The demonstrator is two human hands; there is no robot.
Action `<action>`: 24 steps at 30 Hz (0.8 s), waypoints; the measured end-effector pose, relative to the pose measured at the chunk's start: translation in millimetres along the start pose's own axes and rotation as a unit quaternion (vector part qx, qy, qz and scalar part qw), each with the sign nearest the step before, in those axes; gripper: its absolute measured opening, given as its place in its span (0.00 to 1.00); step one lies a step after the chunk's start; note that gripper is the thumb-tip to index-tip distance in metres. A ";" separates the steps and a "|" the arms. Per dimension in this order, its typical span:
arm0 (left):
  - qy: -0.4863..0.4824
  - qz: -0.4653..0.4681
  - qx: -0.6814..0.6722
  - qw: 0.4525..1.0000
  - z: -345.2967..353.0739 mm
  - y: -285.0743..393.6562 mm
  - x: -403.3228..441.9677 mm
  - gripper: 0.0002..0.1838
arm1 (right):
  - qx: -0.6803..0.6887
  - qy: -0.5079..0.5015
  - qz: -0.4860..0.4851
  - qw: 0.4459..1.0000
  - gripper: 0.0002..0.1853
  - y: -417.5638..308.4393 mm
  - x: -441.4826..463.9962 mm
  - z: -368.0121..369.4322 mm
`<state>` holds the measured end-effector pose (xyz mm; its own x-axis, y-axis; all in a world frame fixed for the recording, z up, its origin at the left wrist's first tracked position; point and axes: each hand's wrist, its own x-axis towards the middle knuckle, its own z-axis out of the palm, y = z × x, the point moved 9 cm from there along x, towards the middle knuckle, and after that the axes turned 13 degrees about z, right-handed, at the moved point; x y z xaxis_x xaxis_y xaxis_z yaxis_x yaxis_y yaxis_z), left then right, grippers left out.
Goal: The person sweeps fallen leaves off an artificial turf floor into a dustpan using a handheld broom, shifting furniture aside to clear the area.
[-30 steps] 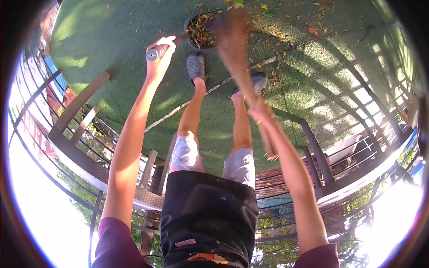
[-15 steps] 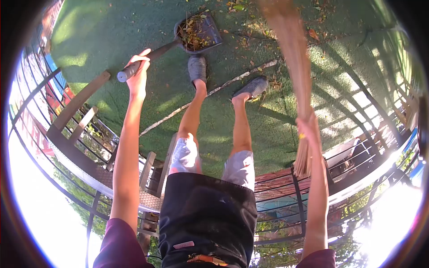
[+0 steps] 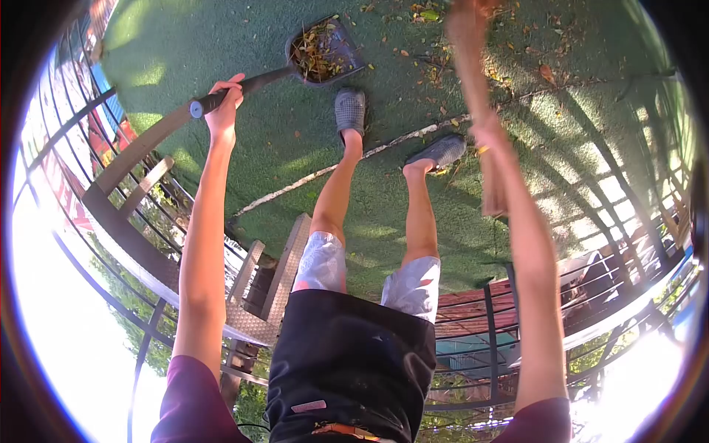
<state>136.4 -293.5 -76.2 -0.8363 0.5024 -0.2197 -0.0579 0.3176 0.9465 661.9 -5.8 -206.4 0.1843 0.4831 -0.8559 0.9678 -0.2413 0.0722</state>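
Observation:
My left hand [image 3: 224, 108] is wrapped round the long dark handle of a dustpan [image 3: 348, 53], near the handle's end. The pan rests on the green floor beyond my feet, with dry leaves [image 3: 317, 52] heaped in it. On the right, my right hand [image 3: 490, 134] grips a straw broom [image 3: 470, 70] partway along its length. The broom's far end is blurred by motion, over the scattered leaves at the top. Its near end sticks out behind my hand.
Loose leaves [image 3: 434, 72] litter the green turf [image 3: 281, 140] right of the dustpan. A pale seam [image 3: 310, 177] crosses the floor by my grey clogs [image 3: 350, 108]. Wooden benches [image 3: 140, 151] stand at the left, and a metal railing [image 3: 493, 343] curves around behind me.
My right hand has pushed forward, away from my body, and slightly left with the broom. The left hand keeps its hold, with the dustpan in nearly the same spot.

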 end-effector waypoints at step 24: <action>-0.009 -0.013 -0.018 1.000 -62.7 -4.0 -7.6 0.03 | 0.171 -0.006 0.002 0.985 0.24 -0.3 40.5 -138.7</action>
<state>108.7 -349.1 -63.5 -0.8238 0.5095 -0.2486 -0.0996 0.3016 0.9482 692.9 130.5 -170.1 0.1838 0.4720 -0.8622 0.8527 -0.5130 -0.0990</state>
